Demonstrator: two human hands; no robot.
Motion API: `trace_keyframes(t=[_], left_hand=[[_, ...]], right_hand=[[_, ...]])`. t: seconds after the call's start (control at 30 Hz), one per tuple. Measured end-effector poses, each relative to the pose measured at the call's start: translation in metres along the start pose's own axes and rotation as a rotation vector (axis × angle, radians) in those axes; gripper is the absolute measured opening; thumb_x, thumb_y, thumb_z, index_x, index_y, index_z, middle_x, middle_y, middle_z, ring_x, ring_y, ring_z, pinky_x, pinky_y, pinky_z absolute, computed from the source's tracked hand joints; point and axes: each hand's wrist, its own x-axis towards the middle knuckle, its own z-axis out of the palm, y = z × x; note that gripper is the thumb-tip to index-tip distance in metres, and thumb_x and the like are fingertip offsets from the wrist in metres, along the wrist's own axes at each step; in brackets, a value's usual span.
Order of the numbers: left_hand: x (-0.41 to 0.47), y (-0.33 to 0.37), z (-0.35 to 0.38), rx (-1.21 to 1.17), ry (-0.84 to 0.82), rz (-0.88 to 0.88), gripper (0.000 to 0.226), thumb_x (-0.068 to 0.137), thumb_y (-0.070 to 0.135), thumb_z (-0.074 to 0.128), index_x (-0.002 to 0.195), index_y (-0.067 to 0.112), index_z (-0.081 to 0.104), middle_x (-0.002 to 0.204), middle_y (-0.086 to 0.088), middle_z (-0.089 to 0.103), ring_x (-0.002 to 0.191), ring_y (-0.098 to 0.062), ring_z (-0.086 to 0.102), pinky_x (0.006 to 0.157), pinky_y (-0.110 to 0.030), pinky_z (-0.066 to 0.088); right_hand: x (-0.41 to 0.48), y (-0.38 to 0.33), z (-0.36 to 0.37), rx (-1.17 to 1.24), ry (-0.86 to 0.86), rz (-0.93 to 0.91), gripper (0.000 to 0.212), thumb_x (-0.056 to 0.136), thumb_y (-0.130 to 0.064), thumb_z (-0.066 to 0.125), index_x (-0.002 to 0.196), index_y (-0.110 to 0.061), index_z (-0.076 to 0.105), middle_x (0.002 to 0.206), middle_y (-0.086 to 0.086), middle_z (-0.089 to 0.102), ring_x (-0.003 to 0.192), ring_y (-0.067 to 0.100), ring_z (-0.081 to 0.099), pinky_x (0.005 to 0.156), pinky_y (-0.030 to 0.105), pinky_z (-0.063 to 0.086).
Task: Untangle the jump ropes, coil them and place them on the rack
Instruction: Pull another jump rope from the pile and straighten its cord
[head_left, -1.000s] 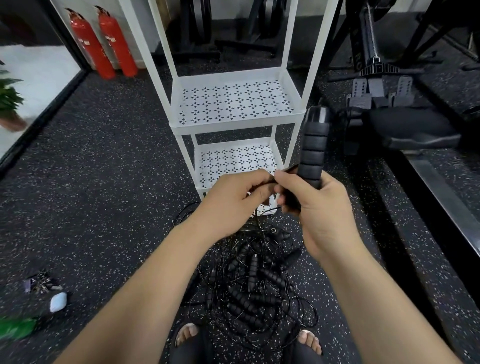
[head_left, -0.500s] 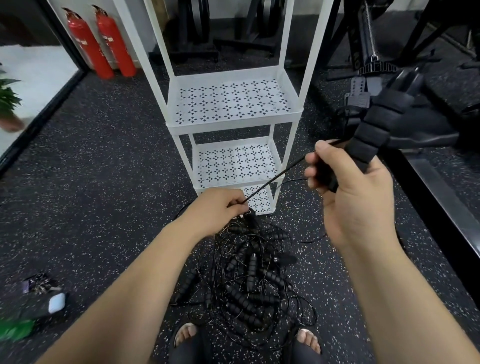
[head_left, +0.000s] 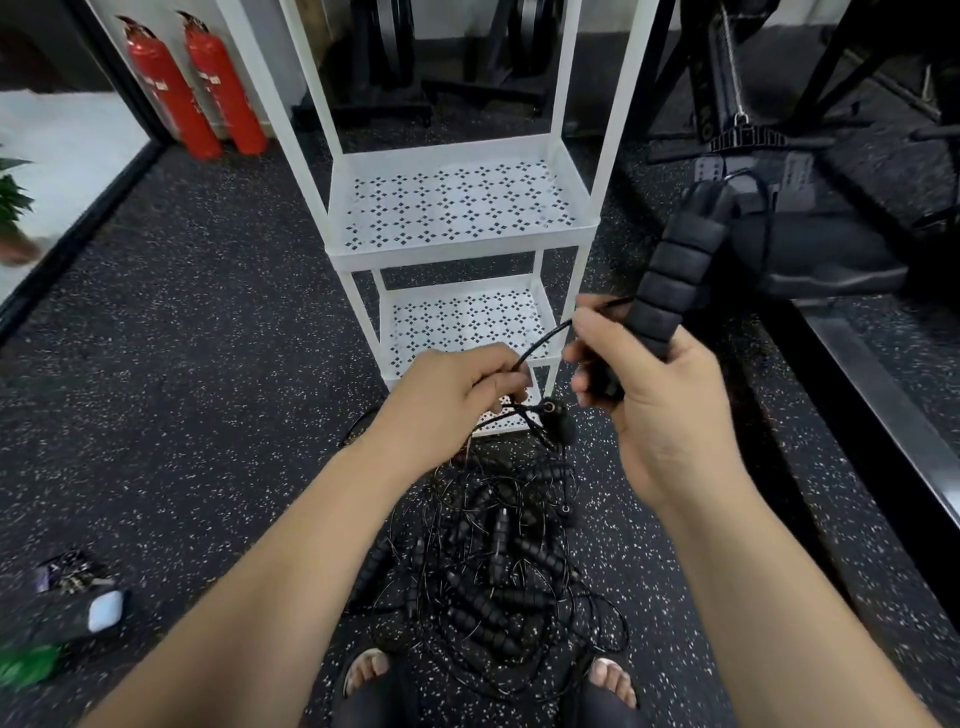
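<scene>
Right hand (head_left: 654, 395) closer, handle (head_left: 675, 280) jutting above fist

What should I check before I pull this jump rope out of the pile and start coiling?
1. Handle grip: right hand wraps the foam handle. Ok.
2. Cord control: left hand pinches the cord. Ok.
3. Rope free: the cord drops from the left hand into the tangled pile. Not ok.
4. Matching second handle found: cannot tell.
5. Feet clear: toes sit at the pile's edge. Not ok.
6. Placement: rack upright ahead. Ok.
</scene>
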Motion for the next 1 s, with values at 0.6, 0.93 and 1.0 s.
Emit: trace_keyframes(t=[0.6, 0.93, 1.0], left_hand=[[0.003, -0.014, 0.008, 0.120, -0.095, -0.021, 0.011, 0.090, 0.039, 0.083, 0.094, 0.039, 0.073, 0.094, 0.020, 0.070, 0.094, -0.003, 0.063, 0.089, -0.034, 0.052], [0.002, -0.027, 0.000, 0.057, -0.110, -0.137, 0.005, 0.097, 0.038, 0.077, 0.092, 0.037, 0.075, 0.095, 0.016, 0.075, 0.089, -0.003, 0.069, 0.085, -0.028, 0.054], [0.001, -0.023, -0.001, 0.040, -0.083, -0.110, 0.005, 0.100, 0.036, 0.073, 0.096, 0.038, 0.074, 0.099, 0.019, 0.075, 0.079, 0.002, 0.066, 0.078, -0.026, 0.051]], right_hand=[[-0.007, -0.008, 0.007, 0.001, 0.008, -0.053, 0.007, 0.095, -0.006, 0.078, 0.094, -0.008, 0.070, 0.080, 0.012, 0.071, 0.065, 0.020, 0.062, 0.056, 0.028, 0.046], [-0.003, -0.027, -0.004, 0.144, 0.054, -0.092, 0.003, 0.100, -0.011, 0.073, 0.102, -0.011, 0.070, 0.081, 0.005, 0.071, 0.068, 0.016, 0.061, 0.060, 0.027, 0.044], [-0.003, -0.026, -0.003, 0.166, 0.053, -0.075, 0.006, 0.101, -0.015, 0.074, 0.106, -0.012, 0.072, 0.082, 0.006, 0.071, 0.067, 0.015, 0.060, 0.060, 0.026, 0.044]])
